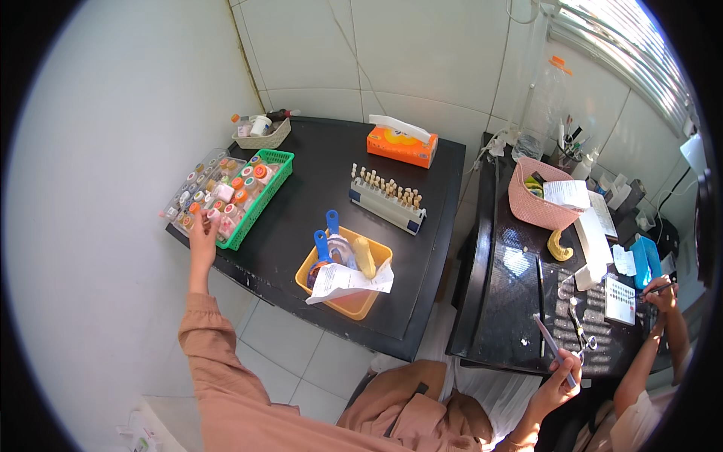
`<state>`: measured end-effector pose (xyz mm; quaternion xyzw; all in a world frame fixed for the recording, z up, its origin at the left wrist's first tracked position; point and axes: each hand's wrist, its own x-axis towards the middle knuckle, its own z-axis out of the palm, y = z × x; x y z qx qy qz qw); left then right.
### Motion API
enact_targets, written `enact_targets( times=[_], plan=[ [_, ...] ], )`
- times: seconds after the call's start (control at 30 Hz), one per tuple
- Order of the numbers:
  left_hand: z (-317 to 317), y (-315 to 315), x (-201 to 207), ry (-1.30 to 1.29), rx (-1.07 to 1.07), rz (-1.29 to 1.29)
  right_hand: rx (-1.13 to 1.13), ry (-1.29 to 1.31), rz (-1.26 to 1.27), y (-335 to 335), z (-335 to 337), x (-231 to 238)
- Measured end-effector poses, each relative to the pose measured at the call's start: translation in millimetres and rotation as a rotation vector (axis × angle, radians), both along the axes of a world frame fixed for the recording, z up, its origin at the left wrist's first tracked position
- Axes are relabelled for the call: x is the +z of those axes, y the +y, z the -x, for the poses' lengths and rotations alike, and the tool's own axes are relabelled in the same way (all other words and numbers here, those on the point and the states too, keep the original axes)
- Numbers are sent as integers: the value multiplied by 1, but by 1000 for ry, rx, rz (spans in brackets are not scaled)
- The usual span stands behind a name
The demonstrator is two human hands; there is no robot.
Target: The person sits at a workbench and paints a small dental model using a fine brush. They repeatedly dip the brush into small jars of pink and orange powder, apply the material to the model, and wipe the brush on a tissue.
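My left hand [202,239] reaches to the near end of a green plastic basket [260,215] and a clear tray [218,155] beside it, both filled with small jars. Its fingertips are slightly apart among the jars, close to an orange-capped jar [194,208]; no firm grip shows. My right hand [560,380] is raised at the front edge of the right-hand desk. Closed in its fingers is a long, flat, grey-violet strip-like thing [547,337], whose exact kind I cannot make out.
On the black table [290,237] stand a yellow tub [364,301] with blue-handled impression trays and paper, a tooth shade guide [388,209], an orange tissue box [399,148] and a cream basket [265,139]. A co-worker's hand [661,292] holds a thin tool over a white palette [620,300].
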<state>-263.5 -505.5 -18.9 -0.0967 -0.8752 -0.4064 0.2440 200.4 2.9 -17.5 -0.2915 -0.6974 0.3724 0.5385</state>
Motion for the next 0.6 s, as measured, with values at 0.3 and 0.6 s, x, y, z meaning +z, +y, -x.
enact_targets(
  times=[0.3, 0.6],
  plan=[
    [35, 45, 53, 224, 3, 425, 23, -35, -74, -5, 20, 10],
    [160, 65, 33, -167, -35, 512, -103, -68, -97, -7, 7, 13]
  ],
)
